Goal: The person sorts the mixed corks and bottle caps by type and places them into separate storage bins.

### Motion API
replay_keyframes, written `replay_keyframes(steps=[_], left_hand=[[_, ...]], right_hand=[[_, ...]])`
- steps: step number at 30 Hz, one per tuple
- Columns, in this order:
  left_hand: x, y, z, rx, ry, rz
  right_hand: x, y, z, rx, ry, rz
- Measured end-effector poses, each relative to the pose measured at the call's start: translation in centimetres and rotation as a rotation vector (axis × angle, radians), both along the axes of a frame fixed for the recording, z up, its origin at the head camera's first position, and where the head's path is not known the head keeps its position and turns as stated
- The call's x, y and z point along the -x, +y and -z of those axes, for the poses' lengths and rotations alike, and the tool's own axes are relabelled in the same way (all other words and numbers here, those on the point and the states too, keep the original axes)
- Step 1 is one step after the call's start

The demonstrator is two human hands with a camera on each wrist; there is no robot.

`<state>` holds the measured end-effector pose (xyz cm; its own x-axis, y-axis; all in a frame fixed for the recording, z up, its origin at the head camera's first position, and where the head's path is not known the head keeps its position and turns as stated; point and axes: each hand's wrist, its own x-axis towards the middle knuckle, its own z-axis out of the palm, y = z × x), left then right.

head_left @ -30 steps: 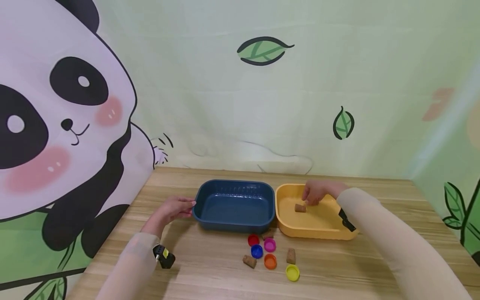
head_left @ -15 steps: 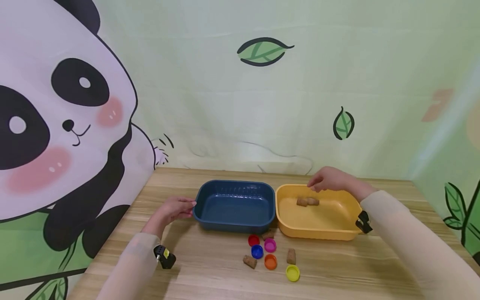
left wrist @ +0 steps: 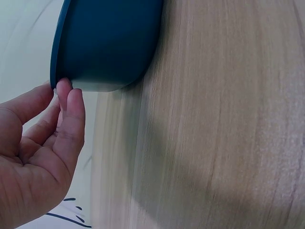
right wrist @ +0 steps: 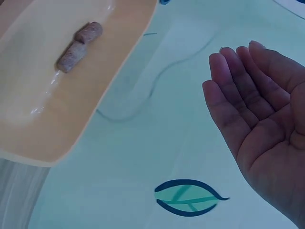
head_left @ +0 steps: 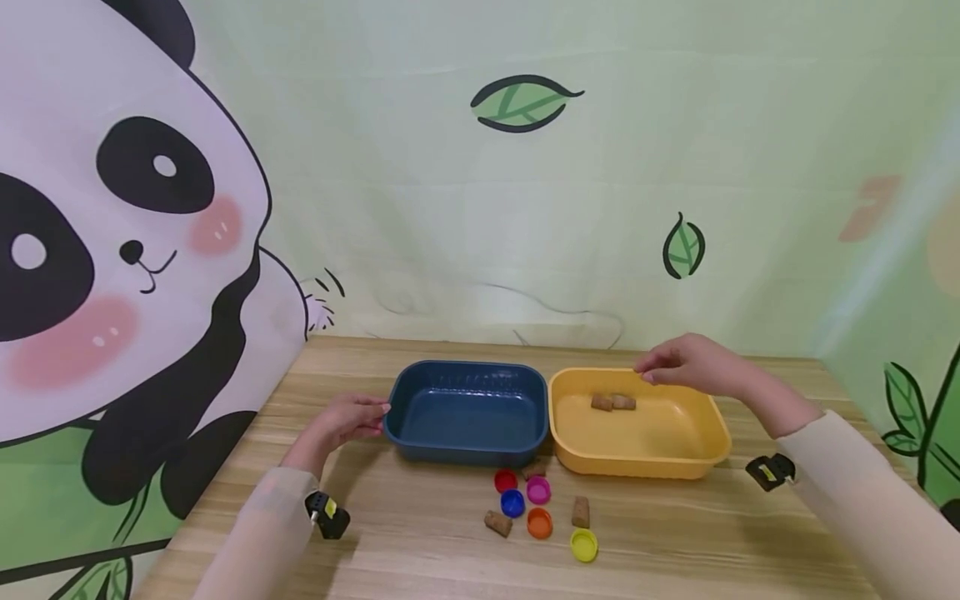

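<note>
At the left end of the dark blue plastic basin [head_left: 467, 415], my left hand [head_left: 348, 419] pinches the rim. The left wrist view has the thumb on one side of the rim and fingertips [left wrist: 75, 100] on the other. My right hand [head_left: 697, 364] is raised above the back rim of the yellow basin [head_left: 637, 467]; the right wrist view shows its palm with nothing held and the fingers [right wrist: 228, 95] loosely bent. Two corks lie end to end inside the yellow basin, a left cork [head_left: 602, 402] and a right cork [head_left: 623, 402].
In front of the basins lie red [head_left: 506, 481], magenta [head_left: 537, 489], blue [head_left: 512, 502], orange [head_left: 539, 522] and yellow caps [head_left: 583, 545]. Among them are three corks: one left [head_left: 498, 523], one right [head_left: 581, 512], one by the blue basin [head_left: 535, 471]. A printed cloth [head_left: 420, 208] hangs behind the table.
My right hand has let go of a cork beside the other one in the yellow basin, then risen and moved right. The left hand has stayed at the blue basin's rim.
</note>
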<state>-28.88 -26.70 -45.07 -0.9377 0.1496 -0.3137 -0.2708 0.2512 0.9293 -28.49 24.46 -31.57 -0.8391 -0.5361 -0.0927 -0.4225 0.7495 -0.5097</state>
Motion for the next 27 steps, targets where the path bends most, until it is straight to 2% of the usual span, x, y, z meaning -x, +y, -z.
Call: replay_keyframes(steps=[13, 20, 27], left_hand=[[0.0, -0.1, -0.1, 0.029, -0.009, 0.005], [0.1, -0.1, -0.2, 0.028, -0.019, -0.007], [0.1, -0.2, -0.1, 0.016, -0.016, 0.004]], right_hand=[[-4.0, 0.5, 0.5, 0.107, 0.031, -0.005], [-5.9, 0.3, 2.5, 0.146, -0.012, 0.0], [-6.7, 0.2, 4.8, 0.202, -0.076, -0.023]])
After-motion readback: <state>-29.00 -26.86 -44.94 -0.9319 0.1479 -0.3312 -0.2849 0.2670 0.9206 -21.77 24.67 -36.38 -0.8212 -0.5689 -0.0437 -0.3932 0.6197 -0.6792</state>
